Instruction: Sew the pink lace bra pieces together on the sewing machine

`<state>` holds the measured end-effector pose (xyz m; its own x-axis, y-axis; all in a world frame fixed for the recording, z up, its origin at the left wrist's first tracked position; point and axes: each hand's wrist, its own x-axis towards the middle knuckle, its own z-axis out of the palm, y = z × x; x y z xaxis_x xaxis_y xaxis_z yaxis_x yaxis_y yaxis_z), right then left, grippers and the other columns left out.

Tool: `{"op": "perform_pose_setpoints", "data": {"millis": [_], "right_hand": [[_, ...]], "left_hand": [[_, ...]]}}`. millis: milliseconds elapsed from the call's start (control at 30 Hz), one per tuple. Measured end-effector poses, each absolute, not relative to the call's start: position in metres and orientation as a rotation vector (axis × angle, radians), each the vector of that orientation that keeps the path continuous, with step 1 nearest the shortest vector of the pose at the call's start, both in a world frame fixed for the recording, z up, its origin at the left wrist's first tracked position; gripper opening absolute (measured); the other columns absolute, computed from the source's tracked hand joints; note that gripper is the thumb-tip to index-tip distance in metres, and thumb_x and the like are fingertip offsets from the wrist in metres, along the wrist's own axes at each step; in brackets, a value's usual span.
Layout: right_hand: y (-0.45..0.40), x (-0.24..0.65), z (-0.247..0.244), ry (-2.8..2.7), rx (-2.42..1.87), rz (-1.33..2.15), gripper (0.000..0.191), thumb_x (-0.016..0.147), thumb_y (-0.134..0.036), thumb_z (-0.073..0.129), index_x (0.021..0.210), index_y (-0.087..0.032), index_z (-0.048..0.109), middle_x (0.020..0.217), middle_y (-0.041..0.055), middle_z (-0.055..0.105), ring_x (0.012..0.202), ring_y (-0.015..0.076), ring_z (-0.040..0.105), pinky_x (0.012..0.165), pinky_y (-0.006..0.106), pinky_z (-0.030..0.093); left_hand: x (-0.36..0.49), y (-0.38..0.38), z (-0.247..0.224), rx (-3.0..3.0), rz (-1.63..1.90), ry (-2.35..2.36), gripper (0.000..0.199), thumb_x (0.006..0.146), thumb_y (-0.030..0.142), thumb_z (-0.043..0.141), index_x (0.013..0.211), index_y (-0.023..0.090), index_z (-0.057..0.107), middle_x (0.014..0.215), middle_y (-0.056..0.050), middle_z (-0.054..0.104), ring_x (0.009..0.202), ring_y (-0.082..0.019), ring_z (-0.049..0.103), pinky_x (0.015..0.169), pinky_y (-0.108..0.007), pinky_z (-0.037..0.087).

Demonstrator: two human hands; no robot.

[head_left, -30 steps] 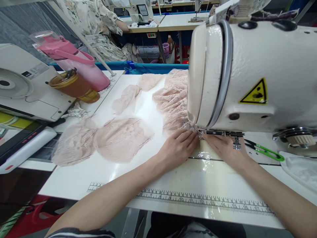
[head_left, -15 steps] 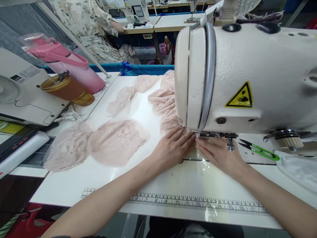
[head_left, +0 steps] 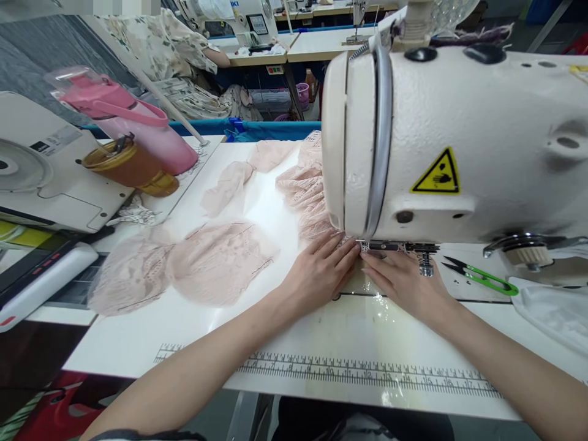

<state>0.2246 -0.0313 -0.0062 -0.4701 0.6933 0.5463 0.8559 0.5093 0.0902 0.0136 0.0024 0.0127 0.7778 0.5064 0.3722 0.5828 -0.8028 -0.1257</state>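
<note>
Since a second ago our view has shifted, so that the off-white, rounded metal sewing machine (head_left: 413, 122) stands farther left in it, and the fingertips of our two hands seem to have drawn closer together at the machine's lower edge. We see the gathered, pale pink lace fabric (head_left: 303, 196) heaped on the glossy white bench (head_left: 367, 337), just left of the machine, its near end reaching the machine's lower left corner. Our left hand (head_left: 324, 266) lies palm down over that end, fingers side by side, touching the lace; whether its grip pinches the lace, we cannot tell. Our right hand (head_left: 408, 285) reaches under the machine, partly hidden by small silvery metal parts (head_left: 425, 260), and we cannot tell whether its grip is grasping anything. Below the machine's right-hand stretch we have the thread snips with a bright green handle (head_left: 489, 280), pointed toward our right hand, and a crumpled white cloth (head_left: 551, 312) beside them. Well left of the machine lie sheer, rounded pale pink fabric pieces (head_left: 220, 263); beyond these, farthest from the machine, stand a pink plastic bottle (head_left: 142, 125) and a brown translucent cup (head_left: 133, 168), both appearing tilted
</note>
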Motion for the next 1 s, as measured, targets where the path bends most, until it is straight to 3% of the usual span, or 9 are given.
{"op": "perform_pose_setpoints", "data": {"millis": [467,633,833,1000], "right_hand": [[-0.032,0.216,0.002,-2.364,-1.42,-0.514,0.03,0.099,-0.031,0.044,0.111,-0.02,0.069,0.089,0.0067,0.072,0.093,0.0215,0.062,0.092,0.035,0.039],[-0.031,0.224,-0.008,-2.278,-1.368,-0.578,0.026,0.096,-0.033,0.05,0.114,-0.025,0.067,0.088,0.0041,0.072,0.075,0.0175,0.06,0.088,0.037,0.039],[-0.025,0.229,-0.012,-2.163,-1.482,-0.248,0.026,0.096,-0.036,0.048,0.105,-0.025,0.07,0.09,0.0043,0.073,0.085,0.0193,0.062,0.079,0.032,0.038],[-0.022,0.236,-0.018,-2.169,-1.418,-0.304,0.022,0.094,-0.035,0.051,0.098,-0.023,0.069,0.085,0.0048,0.073,0.085,0.0204,0.063,0.081,0.033,0.036]], "left_hand": [[0.016,0.004,0.015,-2.721,-0.436,-0.914,0.034,0.098,0.028,0.045,0.122,0.01,0.061,0.127,-0.011,0.063,0.117,-0.026,0.06,0.107,-0.044,0.042],[0.018,0.003,0.017,-2.705,-0.427,-0.904,0.036,0.097,0.028,0.044,0.122,0.009,0.061,0.128,-0.013,0.062,0.115,-0.027,0.061,0.105,-0.044,0.043],[0.017,0.002,0.016,-2.752,-0.418,-0.964,0.037,0.098,0.03,0.042,0.126,0.012,0.059,0.126,-0.013,0.063,0.119,-0.028,0.058,0.106,-0.047,0.042],[0.016,0.0,0.013,-2.786,-0.334,-1.027,0.041,0.098,0.035,0.04,0.129,0.014,0.058,0.133,-0.012,0.058,0.123,-0.027,0.055,0.11,-0.048,0.036]]}}
